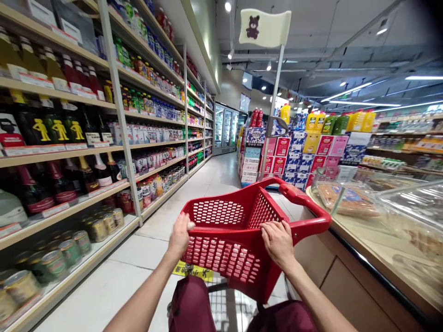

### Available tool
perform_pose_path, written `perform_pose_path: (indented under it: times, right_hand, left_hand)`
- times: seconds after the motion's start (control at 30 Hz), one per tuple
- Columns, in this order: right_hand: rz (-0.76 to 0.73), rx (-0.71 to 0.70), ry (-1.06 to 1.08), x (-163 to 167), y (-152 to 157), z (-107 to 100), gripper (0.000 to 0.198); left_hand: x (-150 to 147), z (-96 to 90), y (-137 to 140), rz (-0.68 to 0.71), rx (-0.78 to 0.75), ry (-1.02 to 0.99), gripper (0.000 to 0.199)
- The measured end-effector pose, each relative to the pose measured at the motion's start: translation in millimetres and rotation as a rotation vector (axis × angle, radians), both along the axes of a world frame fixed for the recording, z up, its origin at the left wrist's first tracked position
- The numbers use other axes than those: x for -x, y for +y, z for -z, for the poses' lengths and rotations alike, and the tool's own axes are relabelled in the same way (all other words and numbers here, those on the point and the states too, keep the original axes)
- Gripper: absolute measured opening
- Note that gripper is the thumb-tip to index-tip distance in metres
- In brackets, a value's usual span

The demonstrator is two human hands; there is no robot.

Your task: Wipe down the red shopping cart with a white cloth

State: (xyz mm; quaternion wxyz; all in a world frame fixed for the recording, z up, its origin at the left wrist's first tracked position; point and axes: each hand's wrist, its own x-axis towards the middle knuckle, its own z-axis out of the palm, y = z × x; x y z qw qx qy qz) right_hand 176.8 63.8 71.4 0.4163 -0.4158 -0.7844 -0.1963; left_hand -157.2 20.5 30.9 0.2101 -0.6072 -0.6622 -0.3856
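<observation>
A red plastic shopping cart [221,233] stands crosswise in front of my legs, its handle [311,210] pointing right. My left hand [180,234] grips the rim at the basket's left end, its fingers partly hidden behind the edge. Closer to the handle, my right hand [278,243] is closed over the near rim, fingers curled onto the top. The basket walls are pierced with rows of holes. A pole carrying a cream flag [265,28] with a brown bear rises beyond the cart.
Shelves [129,146] of bottles and cans line the left side. A glass-topped display counter [349,240] with packed food is close on the right. Stacked drink cartons [294,154] stand ahead. A tiled aisle [218,170] runs toward glass-door fridges [226,127]. A yellow floor sign [204,273] shows below the cart.
</observation>
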Motion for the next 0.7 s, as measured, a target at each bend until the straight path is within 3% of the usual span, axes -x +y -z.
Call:
perform_pose_path:
  times: [0.1,0.17,0.23,0.37,0.43,0.6,0.7]
  right_hand:
    - [0.015,0.003,0.015,2.6,0.6,0.0,0.028]
    - [0.019,0.010,0.018,2.4,0.1,-0.5,0.029]
    - [0.005,0.013,0.001,0.3,-0.8,-1.5,0.028]
    - [-0.033,0.023,-0.040,-4.2,-2.9,-3.5,0.029]
    - [-0.035,0.031,-0.034,-2.7,-4.1,-3.8,0.029]
    - [-0.028,0.047,-0.027,5.4,-5.2,-1.9,0.028]
    - [-0.038,0.010,-0.044,-4.9,-0.8,-1.5,0.028]
  left_hand:
    - [-31.0,29.2,-0.4,0.058,-0.026,0.066,0.056]
    - [-50.8,37.6,2.3,0.103,-0.041,0.109,0.054]
    - [-51.6,34.5,3.6,0.151,0.001,0.164,0.049]
    - [-10.6,20.8,-2.8,0.163,0.135,0.227,0.039]
    - [-3.6,19.3,-4.5,0.138,0.118,0.217,0.039]
    - [-62.5,21.6,7.6,0.177,0.025,0.228,0.040]
    - [-63.0,23.4,7.8,0.183,0.040,0.230,0.040]
